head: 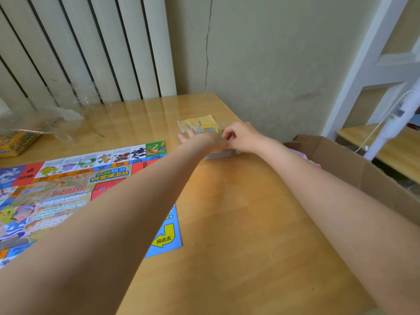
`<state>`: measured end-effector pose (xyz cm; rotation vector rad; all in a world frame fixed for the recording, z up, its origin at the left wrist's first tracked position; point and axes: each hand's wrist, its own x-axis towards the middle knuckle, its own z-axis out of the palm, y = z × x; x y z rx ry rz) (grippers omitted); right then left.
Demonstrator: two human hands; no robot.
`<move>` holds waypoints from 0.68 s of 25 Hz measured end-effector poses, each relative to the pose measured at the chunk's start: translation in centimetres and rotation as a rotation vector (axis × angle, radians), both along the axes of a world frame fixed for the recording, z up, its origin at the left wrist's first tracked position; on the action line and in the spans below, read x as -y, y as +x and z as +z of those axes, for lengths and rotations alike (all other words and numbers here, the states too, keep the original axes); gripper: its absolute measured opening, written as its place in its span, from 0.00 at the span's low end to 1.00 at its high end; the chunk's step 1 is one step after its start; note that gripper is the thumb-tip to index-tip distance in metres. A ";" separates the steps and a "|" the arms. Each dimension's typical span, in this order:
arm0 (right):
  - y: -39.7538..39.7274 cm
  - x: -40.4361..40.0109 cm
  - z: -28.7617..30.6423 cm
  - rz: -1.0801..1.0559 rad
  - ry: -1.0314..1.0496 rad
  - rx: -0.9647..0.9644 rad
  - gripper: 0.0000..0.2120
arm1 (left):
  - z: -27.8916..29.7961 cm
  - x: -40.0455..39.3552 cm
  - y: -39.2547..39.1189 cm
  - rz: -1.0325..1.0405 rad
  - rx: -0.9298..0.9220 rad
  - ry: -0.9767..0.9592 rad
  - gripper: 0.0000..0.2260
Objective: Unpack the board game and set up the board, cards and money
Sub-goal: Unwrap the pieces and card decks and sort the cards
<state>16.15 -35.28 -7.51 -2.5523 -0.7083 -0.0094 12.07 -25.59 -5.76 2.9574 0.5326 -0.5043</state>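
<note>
**Both hands at the far edge of the table**

I reach both arms out over the wooden table (pixel 238 212). My right hand (pixel 241 137) has its fingers curled in a pinch on something small near a clear packet (pixel 204 127); I cannot tell just what it grips. My left hand (pixel 193 138) lies just beside it with fingers stretched toward the packet, seemingly holding nothing. Under my hands sits one pale stack of cards (pixel 219 154). One game board (pixel 75 189) lies unfolded and flat on the left part of the table, my left forearm crossing above it. One yellow game box (pixel 18 144) sits at the far left, with one crumpled clear wrapper (pixel 45 119) partly over it. One cardboard box (pixel 354 164) stands open at the right edge.
</note>
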 end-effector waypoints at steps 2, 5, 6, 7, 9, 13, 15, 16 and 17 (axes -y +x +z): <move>0.0 0.1 0.0 -0.012 0.012 -0.018 0.08 | 0.9 -0.3 -0.5 -0.034 0.026 -0.101 0.27; 0.2 0.2 0.2 -0.022 0.022 -0.053 0.11 | 2.6 -0.5 -1.8 0.022 0.021 -0.394 0.15; 0.2 0.3 0.3 -0.018 0.023 -0.063 0.11 | 3.1 -0.4 -2.4 0.036 0.044 -0.434 0.14; 0.2 0.4 0.2 -0.015 0.031 -0.076 0.11 | 3.3 -0.5 -2.5 0.039 0.071 -0.446 0.13; 0.2 0.6 0.1 -0.018 0.073 -0.108 0.11 | 3.3 -0.9 -2.4 0.072 0.116 -0.524 0.14; -0.1 0.7 0.0 -0.032 0.106 -0.115 0.09 | 2.6 -1.4 -2.2 0.209 0.162 -0.590 0.13; -0.3 0.4 0.0 -0.051 0.095 -0.101 0.06 | 1.7 -1.7 -1.6 0.211 0.187 -0.576 0.16; -0.5 0.2 0.0 -0.050 0.075 -0.093 0.05 | 1.4 -1.8 -1.4 0.217 0.210 -0.600 0.15; -0.5 0.0 0.1 -0.051 0.056 -0.091 0.03 | 1.3 -1.7 -1.3 0.221 0.242 -0.623 0.12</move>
